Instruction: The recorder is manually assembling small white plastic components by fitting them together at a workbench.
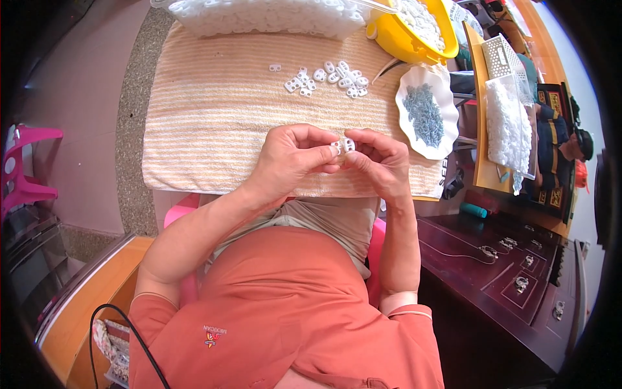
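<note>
Over the near part of a striped towel (pixel 214 123), my two hands meet fingertip to fingertip. Thumb and fingers of my left hand (pixel 288 159) pinch a small white plastic piece (pixel 336 146). In my right hand (pixel 383 162) is an oval white two-holed cord lock part (pixel 349 144), held upright between thumb and forefinger. The two pieces are close together; whether they touch I cannot tell. Farther out lie a loose group of oval white parts (pixel 343 76) and a smaller cluster of white two-holed pieces (pixel 300 83), with one single piece (pixel 275 67) apart to the left.
A wavy-rimmed white dish (pixel 437 152) of small grey-blue metal-looking bits stands right. Behind it is a yellow basin (pixel 396 48) of white parts. A clear bin (pixel 265 27) full of white pieces lines the far edge. Pink stools (pixel 29 162) stand at left.
</note>
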`<control>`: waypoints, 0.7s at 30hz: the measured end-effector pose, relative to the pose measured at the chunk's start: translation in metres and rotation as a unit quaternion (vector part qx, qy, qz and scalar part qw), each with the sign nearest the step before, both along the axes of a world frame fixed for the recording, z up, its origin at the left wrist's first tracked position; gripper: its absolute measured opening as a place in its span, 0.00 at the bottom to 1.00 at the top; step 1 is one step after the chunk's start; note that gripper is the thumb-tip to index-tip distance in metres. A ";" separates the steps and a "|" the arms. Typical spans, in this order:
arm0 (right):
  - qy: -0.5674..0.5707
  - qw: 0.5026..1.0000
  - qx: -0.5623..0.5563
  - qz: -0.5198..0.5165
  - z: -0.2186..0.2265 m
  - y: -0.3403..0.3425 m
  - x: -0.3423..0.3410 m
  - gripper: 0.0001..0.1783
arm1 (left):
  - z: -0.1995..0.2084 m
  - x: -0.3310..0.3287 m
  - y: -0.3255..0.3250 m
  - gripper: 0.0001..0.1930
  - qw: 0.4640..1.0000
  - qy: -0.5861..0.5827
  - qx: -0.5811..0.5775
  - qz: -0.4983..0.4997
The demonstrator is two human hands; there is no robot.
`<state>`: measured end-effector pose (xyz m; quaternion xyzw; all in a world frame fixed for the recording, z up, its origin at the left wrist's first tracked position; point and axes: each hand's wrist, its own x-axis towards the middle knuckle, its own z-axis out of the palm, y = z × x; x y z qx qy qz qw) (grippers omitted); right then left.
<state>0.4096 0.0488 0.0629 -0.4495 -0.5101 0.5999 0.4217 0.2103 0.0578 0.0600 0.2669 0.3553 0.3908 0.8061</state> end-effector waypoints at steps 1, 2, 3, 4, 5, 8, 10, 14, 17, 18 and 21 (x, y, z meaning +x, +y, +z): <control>0.000 1.000 0.000 0.000 -0.001 0.000 0.001 0.17 | 0.000 0.000 0.000 0.09 1.000 0.000 0.002 -0.001; -0.007 1.000 0.004 0.005 -0.002 0.000 0.002 0.17 | -0.001 0.000 0.000 0.09 1.000 0.000 0.002 -0.001; -0.013 1.000 0.008 0.010 -0.003 0.000 0.002 0.17 | -0.003 0.000 0.000 0.09 1.000 -0.003 0.003 0.000; -0.013 1.000 0.008 0.010 -0.003 0.000 0.002 0.17 | -0.004 0.000 0.000 0.09 1.000 -0.007 0.004 0.001; -0.003 1.000 0.008 0.012 -0.002 0.000 0.001 0.17 | -0.004 0.000 0.000 0.09 1.000 -0.007 0.003 0.001; 0.005 1.000 0.007 0.019 -0.003 0.000 0.002 0.17 | -0.004 0.000 0.000 0.09 1.000 -0.004 0.007 0.000; 0.003 1.000 0.005 0.024 -0.003 0.001 0.002 0.17 | -0.003 0.000 0.000 0.10 1.000 -0.001 0.004 -0.002; 0.013 0.999 0.010 0.029 -0.005 0.000 0.002 0.16 | -0.004 0.002 0.000 0.10 1.000 0.000 0.004 0.002; 0.018 0.999 0.003 0.030 -0.004 0.000 0.000 0.16 | -0.006 0.001 -0.001 0.10 1.000 0.012 0.007 -0.004; 0.019 0.999 -0.001 0.028 -0.004 0.000 -0.001 0.16 | -0.007 0.001 -0.001 0.10 1.000 0.012 0.005 -0.003; 0.005 1.000 0.004 0.027 -0.007 0.000 0.001 0.16 | -0.006 0.002 -0.001 0.10 1.000 0.011 -0.002 -0.005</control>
